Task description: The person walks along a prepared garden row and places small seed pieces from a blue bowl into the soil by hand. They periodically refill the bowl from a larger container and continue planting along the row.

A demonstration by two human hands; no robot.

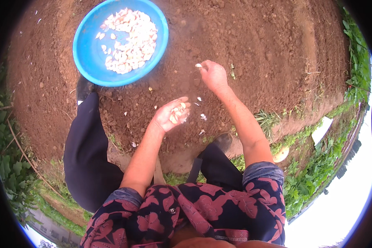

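Observation:
My left hand [169,114] is cupped palm up above the soil, with several garlic cloves [175,117] lying in it. Farther forward and to the right, my right hand [214,74] pinches a single garlic clove [198,65] between thumb and fingertips, just over the brown soil [260,40]. A round blue plastic basin [90,66] at the upper left holds a large heap of loose garlic cloves [133,40], thickest on its right side.
Pale garlic skins [203,117] are scattered on the soil between my hands and feet. My shoe [223,142] rests at the edge of the bed, near a grass tuft [266,121]. Leafy plants [12,164] border the left side, and a white sheet-like piece [322,130] lies at right.

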